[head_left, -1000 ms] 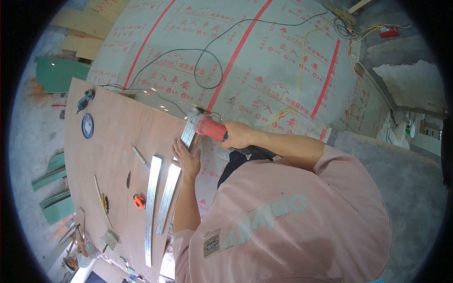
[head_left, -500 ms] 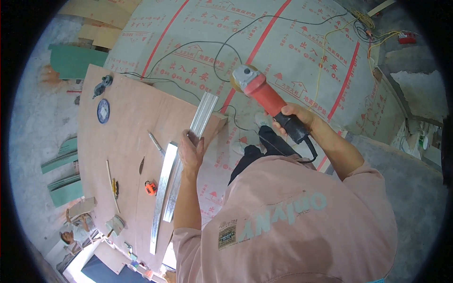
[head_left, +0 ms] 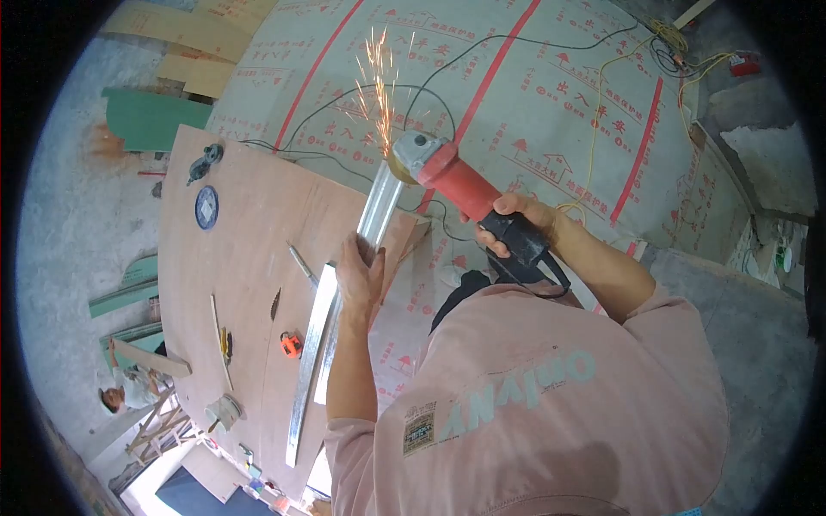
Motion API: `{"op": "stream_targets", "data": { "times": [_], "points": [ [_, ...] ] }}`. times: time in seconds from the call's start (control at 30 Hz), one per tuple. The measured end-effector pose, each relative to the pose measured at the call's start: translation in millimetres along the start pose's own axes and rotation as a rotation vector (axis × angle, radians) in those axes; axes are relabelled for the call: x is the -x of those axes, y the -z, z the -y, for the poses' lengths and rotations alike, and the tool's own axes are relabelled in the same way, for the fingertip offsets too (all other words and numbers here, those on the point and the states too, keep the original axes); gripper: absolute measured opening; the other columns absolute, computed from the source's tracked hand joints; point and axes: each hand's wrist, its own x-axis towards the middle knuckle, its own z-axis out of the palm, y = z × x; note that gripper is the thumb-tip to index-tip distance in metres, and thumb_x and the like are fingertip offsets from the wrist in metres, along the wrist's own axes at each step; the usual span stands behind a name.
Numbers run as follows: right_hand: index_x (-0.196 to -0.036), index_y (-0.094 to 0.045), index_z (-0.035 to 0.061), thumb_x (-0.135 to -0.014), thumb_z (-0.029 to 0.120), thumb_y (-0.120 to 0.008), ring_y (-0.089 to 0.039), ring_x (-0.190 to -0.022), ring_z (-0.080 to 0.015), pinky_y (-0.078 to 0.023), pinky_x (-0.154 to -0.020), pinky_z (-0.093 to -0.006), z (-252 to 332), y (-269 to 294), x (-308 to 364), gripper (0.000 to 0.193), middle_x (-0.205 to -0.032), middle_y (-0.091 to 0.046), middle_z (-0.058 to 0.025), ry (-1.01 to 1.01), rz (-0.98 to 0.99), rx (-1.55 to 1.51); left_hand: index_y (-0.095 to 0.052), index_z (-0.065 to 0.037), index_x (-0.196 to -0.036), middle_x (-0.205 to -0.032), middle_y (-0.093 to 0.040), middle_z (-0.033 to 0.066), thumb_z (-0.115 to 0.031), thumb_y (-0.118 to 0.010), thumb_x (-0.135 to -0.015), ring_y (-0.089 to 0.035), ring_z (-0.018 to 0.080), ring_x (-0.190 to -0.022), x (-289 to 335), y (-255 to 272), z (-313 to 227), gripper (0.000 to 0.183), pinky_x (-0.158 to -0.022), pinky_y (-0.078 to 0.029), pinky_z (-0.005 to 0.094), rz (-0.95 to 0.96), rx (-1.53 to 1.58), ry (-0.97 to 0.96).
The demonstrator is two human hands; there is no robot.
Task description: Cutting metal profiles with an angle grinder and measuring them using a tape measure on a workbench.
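Orange tape measure (head_left: 291,345) lying on wooden surface (head_left: 245,249), loose metal strip (head_left: 311,365) lying just right. Left hand (head_left: 360,273) gripping raised metal strip (head_left: 379,206), far end jutting past surface edge. Sparks (head_left: 380,90) spraying there at grinder (head_left: 465,181); right hand (head_left: 525,225) gripping its black handle.

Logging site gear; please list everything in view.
Cylindrical angle grinder: one, red-black, centre
Sparks: many, orange, top centre
Long metal channels: at least two, silver, centre
Broad wooden board: one, brown, left
Round disc: one, blue, on board
Boxy tape measure: one, orange, on board
Small items: several, mixed, on board
Thin cables: several, black, yellow, floor
Flat sheets: several, green, left
Printed floor covering: one, grey-green, top
Co-worker: one, pale top, lower left
Left hand: one, bare, on channel
Right hand: one, bare, on grinder
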Motion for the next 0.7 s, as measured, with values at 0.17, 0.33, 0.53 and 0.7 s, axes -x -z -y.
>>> {"op": "stream_targets", "data": {
  "times": [0.17, 0.33, 0.53, 0.7],
  "points": [
    [-0.127, -0.051, -0.0002, -0.087, 0.041, -0.071, -0.07, -0.064, -0.0198, -0.06, -0.059, -0.0312, -11.9, 14.9, 16.1, 0.061, -0.087, -0.066, -0.0134, 0.03, 0.052, -0.109, -0.054, 0.002, -0.128, -0.091, -0.065, 0.0154, -0.017, -0.077, -0.084, -0.065, 0.0295, -0.079, -3.0, 13.5, 11.6, 0.054, -0.073, -0.052, 0.0402, -0.029, 0.023, -0.019],
    [-0.131, -0.046, -0.0037, -0.083, 0.037, -0.074, -0.068, -0.062, -0.0248, -0.06, -0.059, -0.0344, -12.3, 16.3, 25.7, 0.069, -0.085, -0.064, -0.0154, 0.044, -0.032, -0.179, -0.055, 0.003, -0.125, -0.084, -0.061, 0.0105, -0.017, -0.077, -0.084, -0.059, 0.0216, -0.072, -3.3, 25.9, 7.2, 0.05, -0.069, -0.05, 0.0359, 0.075, 0.138, 0.0],
    [-0.129, -0.046, -0.0029, -0.079, 0.037, -0.076, -0.068, -0.062, -0.025, -0.059, -0.058, -0.0342, -2.6, 1.1, 23.4, 0.071, -0.083, -0.062, -0.0147, 0.098, 0.053, -0.147, -0.056, 0.004, -0.122, -0.083, -0.052, 0.0004, -0.014, -0.074, -0.089, -0.049, 0.0116, -0.075, -9.3, 41.3, 4.8, 0.042, -0.069, -0.044, 0.0287, 0.295, 0.344, 0.062],
    [-0.125, -0.048, -0.0024, -0.074, 0.037, -0.079, -0.067, -0.059, -0.024, -0.059, -0.056, -0.0335, 6.6, -8.1, 21.0, 0.071, -0.08, -0.063, -0.0146, 0.074, 0.042, -0.065, -0.057, 0.002, -0.118, -0.083, -0.045, -0.0028, -0.018, -0.072, -0.093, -0.043, 0.0087, -0.076, -20.8, 38.5, 29.6, 0.036, -0.068, -0.037, 0.0251, 0.445, 0.501, 0.067]
  ]
}}
